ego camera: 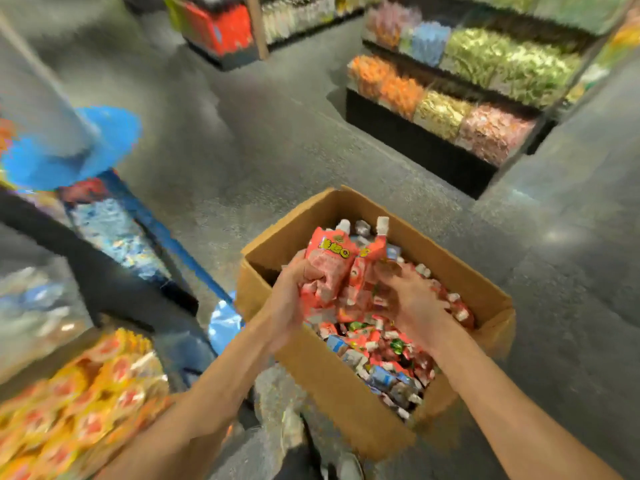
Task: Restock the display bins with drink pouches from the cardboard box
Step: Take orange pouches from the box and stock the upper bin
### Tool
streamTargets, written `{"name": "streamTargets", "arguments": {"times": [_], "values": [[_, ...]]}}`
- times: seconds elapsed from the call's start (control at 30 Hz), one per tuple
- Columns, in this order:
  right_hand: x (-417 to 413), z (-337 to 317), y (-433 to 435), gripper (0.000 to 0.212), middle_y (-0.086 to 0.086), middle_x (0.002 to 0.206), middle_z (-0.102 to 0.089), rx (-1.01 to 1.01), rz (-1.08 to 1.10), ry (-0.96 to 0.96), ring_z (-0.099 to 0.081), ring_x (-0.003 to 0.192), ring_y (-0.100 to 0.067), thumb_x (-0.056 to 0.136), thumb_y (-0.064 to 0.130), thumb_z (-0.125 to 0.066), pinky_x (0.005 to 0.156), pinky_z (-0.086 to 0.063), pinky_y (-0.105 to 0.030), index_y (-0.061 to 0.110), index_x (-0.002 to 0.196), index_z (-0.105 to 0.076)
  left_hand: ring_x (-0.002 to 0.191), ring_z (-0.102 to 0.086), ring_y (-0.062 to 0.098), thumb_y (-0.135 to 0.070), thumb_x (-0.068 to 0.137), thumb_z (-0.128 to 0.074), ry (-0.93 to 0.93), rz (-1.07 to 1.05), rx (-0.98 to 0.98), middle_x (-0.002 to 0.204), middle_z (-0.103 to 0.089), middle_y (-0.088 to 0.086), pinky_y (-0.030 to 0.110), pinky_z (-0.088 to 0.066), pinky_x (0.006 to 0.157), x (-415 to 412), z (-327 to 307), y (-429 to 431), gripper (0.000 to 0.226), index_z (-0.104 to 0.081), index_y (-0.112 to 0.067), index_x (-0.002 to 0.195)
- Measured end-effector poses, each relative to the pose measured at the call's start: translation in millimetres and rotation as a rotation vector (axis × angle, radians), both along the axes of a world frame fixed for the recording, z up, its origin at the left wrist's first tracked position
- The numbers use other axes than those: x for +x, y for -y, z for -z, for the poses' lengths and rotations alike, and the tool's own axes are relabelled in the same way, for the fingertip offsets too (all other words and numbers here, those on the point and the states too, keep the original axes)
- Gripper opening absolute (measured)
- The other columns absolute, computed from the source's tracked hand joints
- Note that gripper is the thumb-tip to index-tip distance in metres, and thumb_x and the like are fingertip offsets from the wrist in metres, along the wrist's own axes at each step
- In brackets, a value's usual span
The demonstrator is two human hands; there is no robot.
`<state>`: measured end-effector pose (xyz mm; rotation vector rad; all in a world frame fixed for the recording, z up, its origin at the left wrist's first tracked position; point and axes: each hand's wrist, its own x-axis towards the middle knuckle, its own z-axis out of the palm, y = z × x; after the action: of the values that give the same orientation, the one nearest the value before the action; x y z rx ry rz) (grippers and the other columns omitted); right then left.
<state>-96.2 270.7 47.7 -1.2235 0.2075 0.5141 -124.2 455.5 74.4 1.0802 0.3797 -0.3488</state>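
Cardboard box (313, 379) sits open on the floor, stuffed with drink pouches (381, 344). Left hand (294, 292) is clenched round a bunch of red pouches (329, 266) just above the pile. Right hand (412, 299) is up against them, too blurry to tell its grip.

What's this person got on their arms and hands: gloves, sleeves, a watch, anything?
Nothing that shows. The left hand and right hand are bare, no gloves. Both forearms are uncovered to the frame's edge, with no sleeve, watch or bracelet in view. The picture is too blurred to rule out a ring.
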Motion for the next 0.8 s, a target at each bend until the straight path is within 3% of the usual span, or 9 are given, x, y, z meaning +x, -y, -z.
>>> {"name": "streamTargets", "arguments": {"times": [0.13,0.2,0.3,0.33,0.4,0.5,0.63,0.7,0.8], "values": [[-23.7,-40.1,-83.9,0.023,-0.002,0.074,-0.062,0.040,-0.153,-0.011,-0.056,0.065,-0.019,0.099,0.022,-0.041,0.058,-0.049,-0.030,0.022,0.085,-0.059,0.084,-0.065,0.026,-0.017,0.070,-0.056,0.120,-0.189,0.045,0.100,-0.068,0.015,0.037,-0.053,0.074,-58.6,-48.5,-56.7,0.067,-0.051,-0.006,0.135],[-43.2,-64.0,-130.1,0.030,0.003,0.061,-0.056,0.093,-0.258,-0.017,-0.048,0.057,-0.015,0.095,0.023,-0.037,0.055,-0.041,-0.027,0.023,0.070,-0.055,0.067,-0.065,0.019,-0.018,0.070,-0.056,0.150,-0.303,0.073,0.081,-0.068,0.008,0.032,-0.054,0.064,-91.2,-65.7,-87.6,0.057,-0.054,-0.008,0.126],[-87.2,-94.1,-203.8,0.044,0.004,0.048,-0.042,0.205,-0.392,0.042,-0.037,0.041,-0.011,0.094,0.024,-0.038,0.042,-0.033,-0.021,0.022,0.051,-0.049,0.065,-0.062,0.018,-0.015,0.078,-0.051,0.202,-0.441,0.093,0.085,-0.062,0.014,0.027,-0.053,0.060,-151.0,-99.1,-126.5,0.032,-0.060,-0.005,0.107],[-105.1,-100.9,-229.7,0.042,-0.001,0.050,-0.042,0.242,-0.444,0.077,-0.036,0.040,-0.012,0.095,0.029,-0.042,0.041,-0.031,-0.020,0.021,0.054,-0.051,0.059,-0.062,0.017,-0.012,0.082,-0.047,0.228,-0.479,0.104,0.080,-0.062,0.013,0.024,-0.052,0.055,-172.8,-107.5,-139.3,0.022,-0.062,-0.004,0.096],[-146.5,-114.7,-280.1,0.036,-0.018,0.072,-0.056,0.283,-0.566,0.136,-0.051,0.050,-0.024,0.088,0.042,-0.060,0.044,-0.040,-0.025,0.006,0.084,-0.063,0.048,-0.060,0.015,-0.012,0.083,-0.044,0.241,-0.552,0.156,0.065,-0.065,0.008,0.021,-0.049,0.044,-219.8,-118.6,-170.5,0.020,-0.061,-0.003,0.087],[-211.1,-131.5,-351.5,0.059,-0.025,0.108,-0.067,0.298,-0.670,0.165,-0.070,0.073,-0.028,0.079,0.034,-0.078,0.056,-0.055,-0.031,-0.004,0.121,-0.060,0.058,-0.065,0.018,-0.015,0.077,-0.051,0.256,-0.712,0.259,0.080,-0.069,0.013,0.027,-0.052,0.048,-295.2,-130.9,-228.6,0.036,-0.059,-0.002,0.110],[-296.8,-168.7,-432.7,0.065,-0.016,0.112,-0.071,0.345,-0.854,0.258,-0.070,0.091,-0.027,0.068,0.037,-0.083,0.072,-0.057,-0.036,0.006,0.122,-0.063,0.085,-0.066,0.017,-0.014,0.087,-0.053,0.298,-0.803,0.498,0.100,-0.070,0.007,0.024,-0.055,0.067,-383.6,-155.7,-308.2,0.032,-0.063,-0.013,0.117],[-330.4,-187.8,-470.7,0.062,-0.015,0.105,-0.072,0.371,-0.903,0.304,-0.071,0.085,-0.025,0.063,0.041,-0.085,0.068,-0.058,-0.036,0.009,0.113,-0.067,0.087,-0.068,0.007,-0.023,0.076,-0.057,0.330,-0.831,0.691,0.099,-0.074,-0.001,0.018,-0.053,0.072,-417.8,-174.2,-344.1,0.039,-0.066,-0.018,0.113],[-371.1,-213.0,-519.2,0.077,-0.020,0.116,-0.068,0.440,-0.947,0.314,-0.068,0.101,-0.033,0.062,0.040,-0.090,0.090,-0.055,-0.051,0.003,0.123,-0.062,0.083,-0.065,0.001,-0.037,0.079,-0.057,0.352,-0.844,0.924,0.093,-0.074,-0.005,0.022,-0.051,0.079,-457.5,-196.4,-394.2,0.034,-0.070,-0.022,0.106]]}}
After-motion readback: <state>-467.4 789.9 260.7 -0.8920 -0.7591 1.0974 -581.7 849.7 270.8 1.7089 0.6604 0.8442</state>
